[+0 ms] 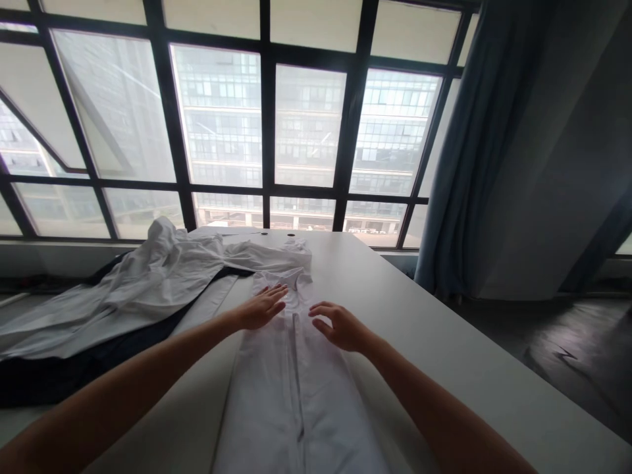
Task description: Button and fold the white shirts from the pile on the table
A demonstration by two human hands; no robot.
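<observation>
Windows (309,125) in dark frames fill the far side, with a blue curtain (474,171) hanging on the right. Below them we've got a big white surface (405,309), its right edge slanting back toward us. On its left there's a heap of rumpled white clothing (158,276), partly over navy fabric (29,382); we'd guess it's off to the side so the long piece gets the middle. That long piece, a white collared garment (269,388), lies lengthwise right in front of us, collar pointing away, probably so both sides are easy to reach. As for our hands: the left hand (263,308) is palm down, fingers stretched over the upper left by the collar; the right hand (340,325) is loosely curved at the upper right, thumb apart from the fingers. Neither seems to grip anything, and we can't tell if they're pressing the cloth. Elbow room's mostly rightward, where surface runs wide to the edge; leftward and just past the collar, the heap crowds us. Tiny bit: two dark round holes (291,235) near the far edge.
</observation>
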